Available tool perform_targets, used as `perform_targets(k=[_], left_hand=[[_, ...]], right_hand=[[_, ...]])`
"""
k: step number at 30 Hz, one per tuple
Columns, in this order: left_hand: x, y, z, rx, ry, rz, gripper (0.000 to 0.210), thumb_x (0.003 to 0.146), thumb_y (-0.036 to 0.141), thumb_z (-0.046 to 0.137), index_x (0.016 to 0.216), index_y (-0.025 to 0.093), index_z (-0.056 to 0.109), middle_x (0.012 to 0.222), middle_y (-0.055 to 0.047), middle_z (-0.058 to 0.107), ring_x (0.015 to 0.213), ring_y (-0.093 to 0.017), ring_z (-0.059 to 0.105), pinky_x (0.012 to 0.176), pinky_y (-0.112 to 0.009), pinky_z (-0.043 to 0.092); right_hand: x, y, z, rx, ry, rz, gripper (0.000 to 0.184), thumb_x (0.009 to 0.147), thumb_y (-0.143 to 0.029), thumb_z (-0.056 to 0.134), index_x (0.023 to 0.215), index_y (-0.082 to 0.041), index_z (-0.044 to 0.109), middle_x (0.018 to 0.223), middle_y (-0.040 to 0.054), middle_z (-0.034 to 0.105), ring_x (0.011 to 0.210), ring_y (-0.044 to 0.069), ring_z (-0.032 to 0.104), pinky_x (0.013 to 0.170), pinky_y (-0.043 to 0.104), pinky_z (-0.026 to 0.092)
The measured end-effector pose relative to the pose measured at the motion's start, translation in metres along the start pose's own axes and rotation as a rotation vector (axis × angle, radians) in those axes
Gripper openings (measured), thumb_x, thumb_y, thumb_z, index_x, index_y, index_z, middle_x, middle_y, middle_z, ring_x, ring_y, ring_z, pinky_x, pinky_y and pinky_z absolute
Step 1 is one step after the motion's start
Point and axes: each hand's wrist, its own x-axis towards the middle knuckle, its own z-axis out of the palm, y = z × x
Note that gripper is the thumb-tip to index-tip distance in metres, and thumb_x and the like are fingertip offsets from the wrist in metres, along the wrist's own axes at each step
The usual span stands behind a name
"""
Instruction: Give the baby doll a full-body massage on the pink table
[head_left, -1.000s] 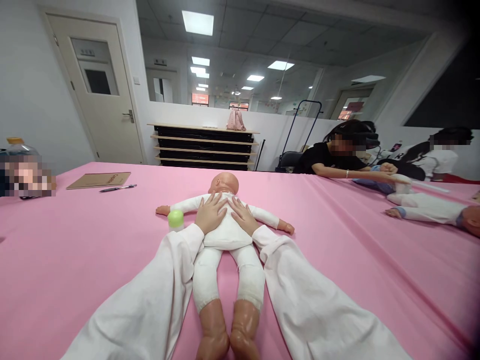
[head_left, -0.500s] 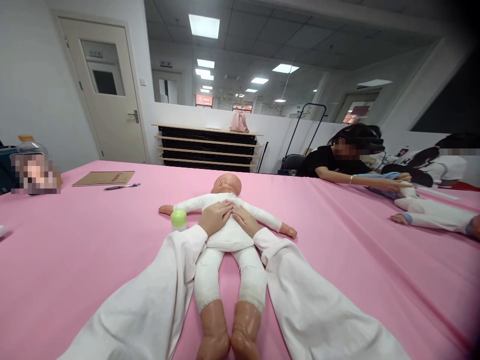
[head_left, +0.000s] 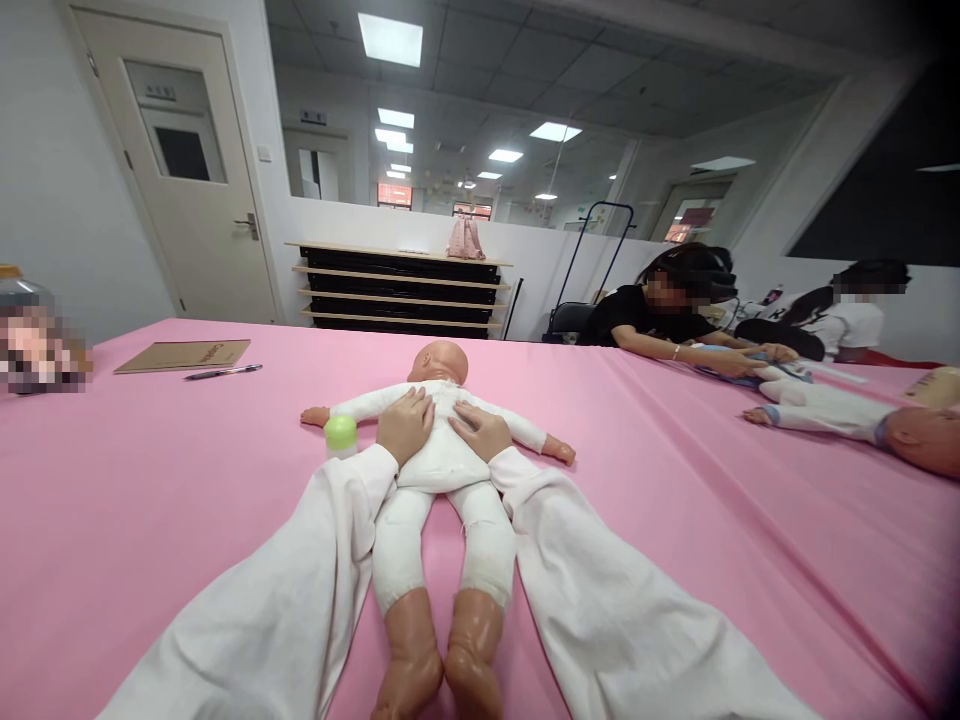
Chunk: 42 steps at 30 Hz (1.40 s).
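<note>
A baby doll (head_left: 442, 466) with a white cloth body lies on the pink-covered table (head_left: 225, 500), its head (head_left: 441, 362) away from me and its bare feet toward me. My left hand (head_left: 407, 424) rests flat on the left side of its torso, fingers stretched out. On the right side of the torso lies my right hand (head_left: 480, 430), likewise flat, with its fingers pointing inward. A strip of white cloth shows between the two hands. Close to my left wrist stands a small bottle with a green cap (head_left: 341, 432), its lower part hidden by my sleeve.
Far left on the table are a brown notebook (head_left: 184, 356), a pen (head_left: 223, 372) and a blurred-out bottle (head_left: 34, 340). At the right, a person in black (head_left: 637, 318) handles another doll (head_left: 832, 405). A low shelf (head_left: 397, 290) stands against the back wall.
My hands have moved apart from the middle of the doll's torso toward its sides. The whole view has shifted slightly, so the scene sits further left.
</note>
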Motion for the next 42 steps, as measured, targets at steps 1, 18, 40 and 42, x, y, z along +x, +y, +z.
perform_targets(k=[1, 18, 40, 42], left_hand=[[0.0, 0.0, 0.001, -0.024, -0.008, 0.053, 0.032, 0.086, 0.022, 0.037, 0.1, 0.014, 0.065, 0.112, -0.009, 0.062, 0.111, -0.02, 0.053, 0.095, -0.034, 0.042], [0.004, -0.023, 0.003, -0.025, -0.209, -0.413, 0.049, 0.088, 0.044, 0.027, 0.131, 0.022, 0.038, 0.138, -0.006, 0.038, 0.13, -0.024, 0.028, 0.106, -0.05, 0.02], [-0.011, -0.051, 0.008, 0.2, -0.142, -0.36, 0.04, 0.089, 0.027, 0.027, 0.118, 0.019, 0.052, 0.123, -0.009, 0.054, 0.125, -0.025, 0.036, 0.105, -0.054, 0.014], [-0.013, -0.053, 0.008, 0.183, -0.115, -0.387, 0.038, 0.088, 0.025, 0.027, 0.115, 0.018, 0.053, 0.122, -0.009, 0.055, 0.125, -0.025, 0.036, 0.104, -0.055, 0.013]], right_hand=[[0.001, -0.001, 0.0, -0.001, -0.01, -0.016, 0.037, 0.087, -0.04, 0.044, 0.117, -0.02, 0.052, 0.125, 0.0086, 0.049, 0.112, 0.022, 0.047, 0.096, 0.043, 0.037], [0.007, 0.017, 0.0, -0.248, -0.126, 0.154, 0.054, 0.091, -0.043, 0.021, 0.139, -0.019, 0.022, 0.146, 0.0065, 0.02, 0.135, 0.022, 0.014, 0.107, 0.051, 0.005], [-0.008, 0.034, -0.011, -0.397, -0.04, 0.21, 0.046, 0.089, -0.029, 0.025, 0.131, -0.018, 0.039, 0.137, 0.0063, 0.039, 0.128, 0.02, 0.032, 0.107, 0.045, 0.016], [-0.009, 0.037, -0.009, -0.441, 0.038, 0.308, 0.045, 0.089, -0.031, 0.027, 0.129, -0.014, 0.042, 0.135, 0.009, 0.042, 0.128, 0.023, 0.032, 0.107, 0.049, 0.011]])
